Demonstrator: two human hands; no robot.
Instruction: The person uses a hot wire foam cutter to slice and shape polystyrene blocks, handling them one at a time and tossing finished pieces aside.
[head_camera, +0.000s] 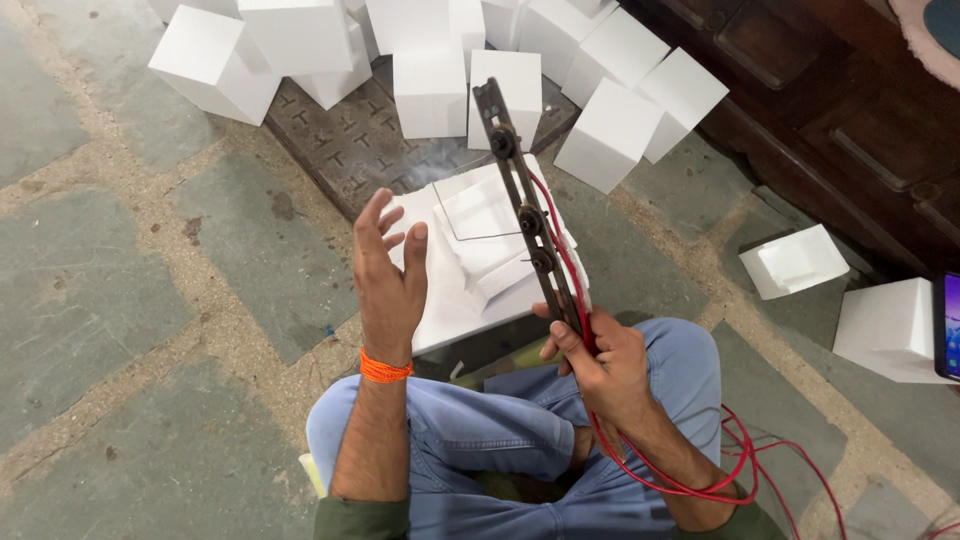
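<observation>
Head view: my right hand (600, 360) grips the lower end of the cutter (528, 215), a dark metal bar with bolts along it and a thin wire loop off its left side. Fingers are closed round the bar together with the red cable (700, 480), which loops back past my wrist, probably to keep it off the cut. The bar tilts up and away over the foam block (450, 290), which sits on the floor just in front of my crossed legs; faint smoke hangs above it. My left hand (390, 270) is open, fingers spread, holding nothing, raised just beside the block's left edge. Further out, white foam cubes (430, 85) lie piled on the stone floor (120, 300), with a dark wooden cabinet (830, 110) at right.
</observation>
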